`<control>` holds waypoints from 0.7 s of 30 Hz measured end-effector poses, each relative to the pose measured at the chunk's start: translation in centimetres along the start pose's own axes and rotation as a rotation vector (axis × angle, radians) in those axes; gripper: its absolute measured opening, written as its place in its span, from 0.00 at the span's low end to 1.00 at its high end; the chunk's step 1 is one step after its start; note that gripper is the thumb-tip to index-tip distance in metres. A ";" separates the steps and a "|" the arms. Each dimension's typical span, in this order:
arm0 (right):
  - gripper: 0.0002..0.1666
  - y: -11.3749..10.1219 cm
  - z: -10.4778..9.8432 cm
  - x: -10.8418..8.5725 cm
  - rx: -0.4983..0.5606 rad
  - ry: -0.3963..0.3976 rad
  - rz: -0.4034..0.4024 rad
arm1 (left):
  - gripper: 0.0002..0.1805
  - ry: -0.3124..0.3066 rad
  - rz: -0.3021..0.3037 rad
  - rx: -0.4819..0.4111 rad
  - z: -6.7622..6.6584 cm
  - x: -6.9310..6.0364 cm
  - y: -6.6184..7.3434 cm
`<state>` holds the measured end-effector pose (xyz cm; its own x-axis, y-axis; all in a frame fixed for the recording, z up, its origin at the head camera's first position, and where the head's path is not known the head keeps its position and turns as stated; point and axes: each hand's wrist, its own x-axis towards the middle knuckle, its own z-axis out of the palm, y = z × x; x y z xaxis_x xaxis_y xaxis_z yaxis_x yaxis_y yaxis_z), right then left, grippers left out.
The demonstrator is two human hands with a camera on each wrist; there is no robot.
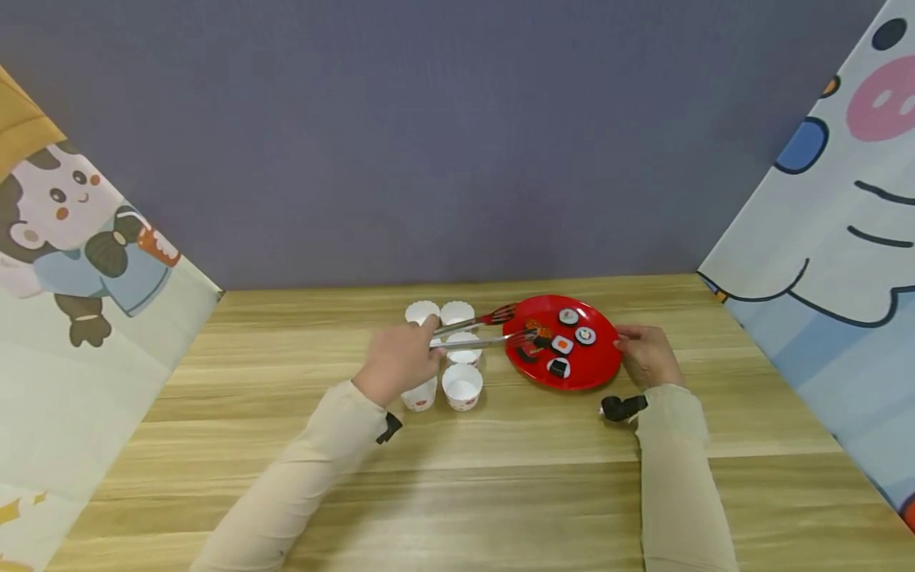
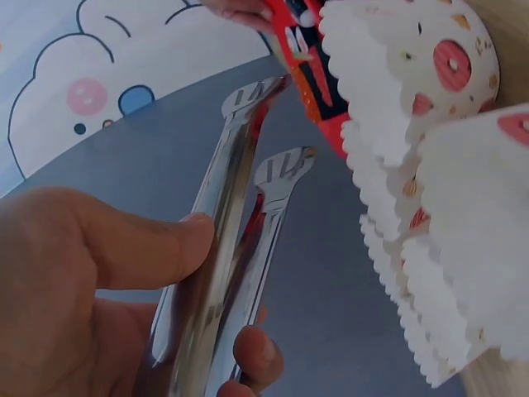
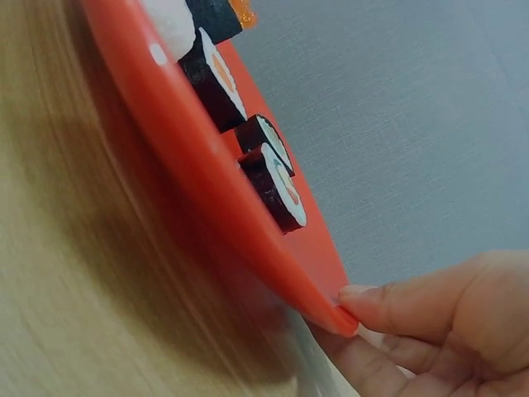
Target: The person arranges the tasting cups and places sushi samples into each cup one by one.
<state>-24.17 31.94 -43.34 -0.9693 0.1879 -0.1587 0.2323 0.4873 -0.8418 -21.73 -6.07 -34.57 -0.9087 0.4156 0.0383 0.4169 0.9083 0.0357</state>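
My left hand (image 1: 403, 357) grips a pair of metal tongs (image 1: 475, 343), thumb on one arm and fingers round the other. The two slotted tips stand apart over the left part of a red plate (image 1: 596, 367); nothing shows between them in the left wrist view. Several sushi pieces lie on the plate, among them a round roll (image 1: 584, 335) and a rice ball with a dark wrap (image 1: 558, 368). On the right, my right hand (image 1: 649, 353) pinches the plate's rim between thumb and fingers. The right wrist view shows that rim (image 3: 178, 157) lifted off the wood.
White paper cups (image 1: 462, 387) with scalloped rims stand in two columns left of the plate, partly behind the left hand and tongs. A grey panel (image 1: 457, 159) closes the table's back edge. Printed cartoon sheets (image 1: 843, 230) flank both sides of the wooden table (image 1: 529, 492).
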 end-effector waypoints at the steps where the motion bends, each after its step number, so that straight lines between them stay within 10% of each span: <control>1: 0.26 0.0 0.0 0.0 -0.003 0.000 -0.005 | 0.17 -0.003 0.004 0.008 0.1 0.1 0.1; 21: 0.25 0.1 -0.2 -0.1 0.037 -0.006 -0.049 | 0.22 0.018 0.031 -0.006 1.2 0.0 1.2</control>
<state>-24.09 32.10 -43.29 -0.9799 0.1594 -0.1202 0.1818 0.4636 -0.8672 -21.30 -4.93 -35.72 -0.8949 0.4425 0.0574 0.4450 0.8946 0.0405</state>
